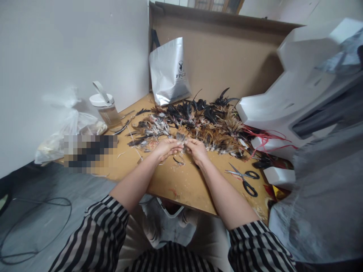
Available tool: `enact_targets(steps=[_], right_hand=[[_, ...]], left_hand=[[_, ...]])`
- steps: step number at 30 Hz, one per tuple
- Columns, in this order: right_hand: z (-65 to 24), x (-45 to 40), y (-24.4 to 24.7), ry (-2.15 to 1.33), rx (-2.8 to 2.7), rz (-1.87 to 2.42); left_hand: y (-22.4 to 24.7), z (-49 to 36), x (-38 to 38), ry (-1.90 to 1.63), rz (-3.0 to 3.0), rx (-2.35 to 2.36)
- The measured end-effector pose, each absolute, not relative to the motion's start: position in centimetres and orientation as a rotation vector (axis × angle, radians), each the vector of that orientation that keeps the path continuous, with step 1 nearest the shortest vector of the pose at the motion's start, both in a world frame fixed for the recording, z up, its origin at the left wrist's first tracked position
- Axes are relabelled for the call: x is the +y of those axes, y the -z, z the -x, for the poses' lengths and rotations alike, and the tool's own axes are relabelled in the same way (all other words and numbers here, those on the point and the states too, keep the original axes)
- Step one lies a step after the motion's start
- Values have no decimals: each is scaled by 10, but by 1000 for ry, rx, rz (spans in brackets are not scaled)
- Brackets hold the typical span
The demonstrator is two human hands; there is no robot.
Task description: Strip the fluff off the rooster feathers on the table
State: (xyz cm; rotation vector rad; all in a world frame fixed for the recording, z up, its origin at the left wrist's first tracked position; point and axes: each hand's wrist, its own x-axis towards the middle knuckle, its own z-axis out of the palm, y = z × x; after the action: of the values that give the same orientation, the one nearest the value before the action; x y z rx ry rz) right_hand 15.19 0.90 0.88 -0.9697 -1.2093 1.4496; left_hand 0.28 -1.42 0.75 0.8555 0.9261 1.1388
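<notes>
Both my hands meet over the middle of the wooden table, pinching a small grey-brown feather bundle (182,135) between them. My left hand (169,148) has its fingers closed at the bundle's lower left side. On the right side of the bundle, my right hand (196,150) grips it between thumb and fingers. Just beyond my hands lies a wide pile of black, brown and whitish feathers (210,126). Scissors (244,176) with black handles rest with their blades apart, right of my right forearm.
A silver bag (168,75) stands behind the feathers against a cardboard panel (227,56). At left are a lidded jar (109,113) and a plastic bag (66,128). Red strings (269,138) and white foam (263,109) border the right side.
</notes>
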Motion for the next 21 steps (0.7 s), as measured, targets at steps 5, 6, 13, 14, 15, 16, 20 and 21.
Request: enact_targets(steps=[5, 6, 13, 14, 15, 16, 20, 21], right_hand=[[-149, 9, -7, -1409, -1241, 949], [-149, 8, -7, -1402, -1250, 948], [-146, 5, -9, -1372, -1276, 968], [-146, 4, -10, -1366, -1280, 975], [-145, 4, -11, -1359, -1284, 982], [-145, 3, -11, -1353, -1287, 990], [-145, 3, -12, -1341, -1274, 1000], [-145, 3, -12, -1341, -1269, 1002]], left_hand=[[-6, -3, -14, -1124, -845, 903], [-5, -3, -14, -1125, -846, 898], [-5, -4, -14, -1140, -846, 926], [-5, -5, -14, -1147, -847, 938], [-6, -5, -14, -1153, -850, 946], [-6, -5, -14, -1156, -854, 950], [-6, -6, -14, -1167, -860, 948], [-6, -6, -14, -1169, -860, 947]])
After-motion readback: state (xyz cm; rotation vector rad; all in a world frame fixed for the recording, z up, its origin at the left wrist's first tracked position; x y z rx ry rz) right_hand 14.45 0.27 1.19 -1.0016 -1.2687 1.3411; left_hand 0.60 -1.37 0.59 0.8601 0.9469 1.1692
